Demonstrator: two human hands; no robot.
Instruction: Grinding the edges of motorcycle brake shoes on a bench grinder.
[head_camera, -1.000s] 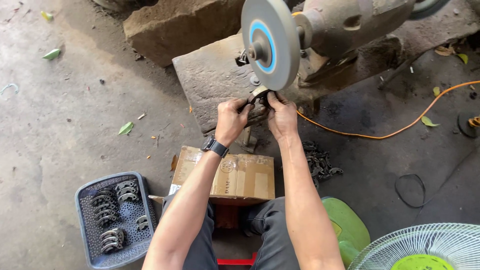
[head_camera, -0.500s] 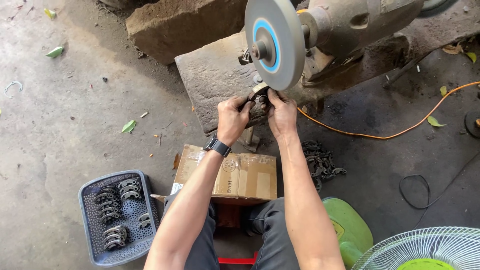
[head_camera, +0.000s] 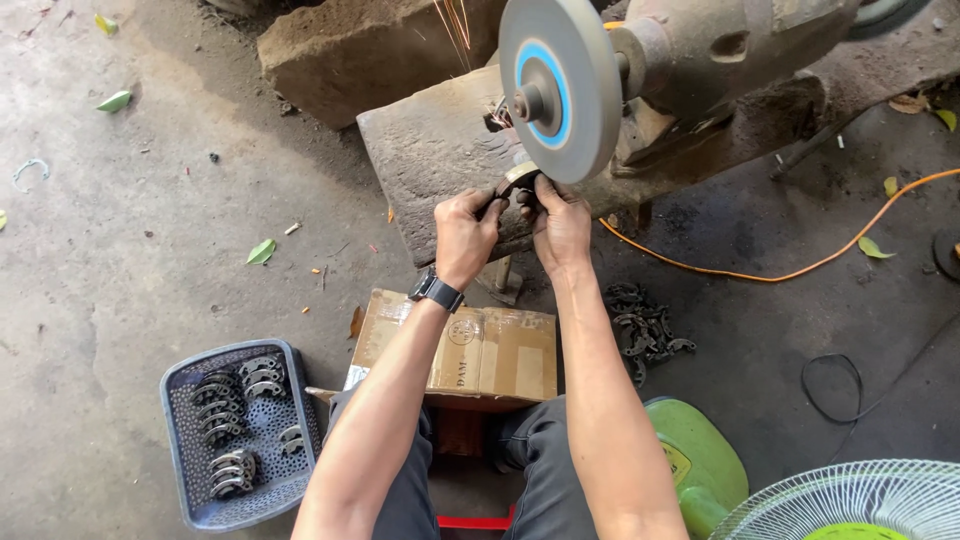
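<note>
Both hands hold one small curved metal part (head_camera: 517, 180) against the lower rim of a grey grinding wheel (head_camera: 560, 85) with a blue centre ring. My left hand (head_camera: 465, 230), a black watch on its wrist, grips the part from the left. From the right, my right hand (head_camera: 560, 225) pinches the same part. Sparks (head_camera: 455, 22) fly up behind the wheel. The grinder's motor body (head_camera: 720, 50) sits on a worn slab bench (head_camera: 440, 150).
A grey plastic basket (head_camera: 180, 440) with several metal clamps stands at lower left. A cardboard box (head_camera: 500, 350) lies by my knees. A pile of dark metal parts (head_camera: 640, 330) lies right of it. An orange cable (head_camera: 800, 270), a black cord loop (head_camera: 835, 390) and a green fan (head_camera: 850, 505) occupy the right.
Sparks now shoot up from the wheel; none showed before. Both hands stay pressed at the wheel's lower rim with the part, and my view has shifted slightly.
</note>
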